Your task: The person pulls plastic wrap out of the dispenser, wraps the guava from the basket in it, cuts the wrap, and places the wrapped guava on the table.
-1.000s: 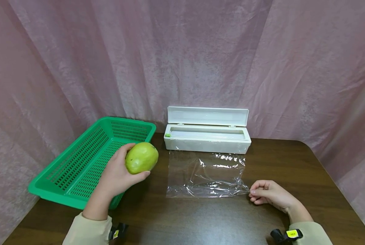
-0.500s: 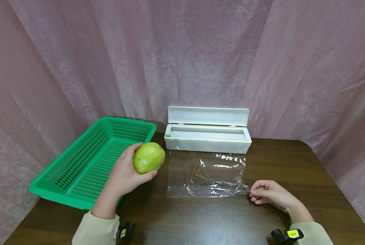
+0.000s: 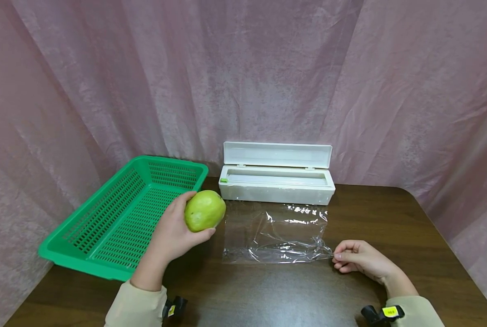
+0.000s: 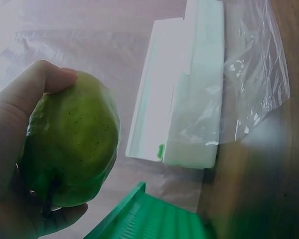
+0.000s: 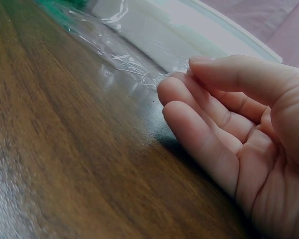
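Observation:
My left hand (image 3: 175, 235) grips a green guava (image 3: 205, 210) in the air, beside the right rim of a green basket (image 3: 84, 263). In the left wrist view the guava (image 4: 77, 137) shows dark specks and a short stem, with fingers and thumb round it. A sheet of clear cling film (image 3: 274, 236) lies on the table, drawn out from a white cling film box (image 3: 278, 193) whose lid stands raised. With thumb and forefinger, my right hand (image 3: 362, 261) pinches the film's near right corner, bunched there; its other fingers are loosely curled.
The slatted green basket stands at the left of the dark wooden table (image 3: 390, 218). A small light-green slider (image 3: 224, 180) sits at the box's left end. A pink curtain (image 3: 284, 72) hangs close behind the box and basket.
My left hand has moved to the right with the guava, from over the basket's edge towards the film. My right hand and the cling film have stayed in place.

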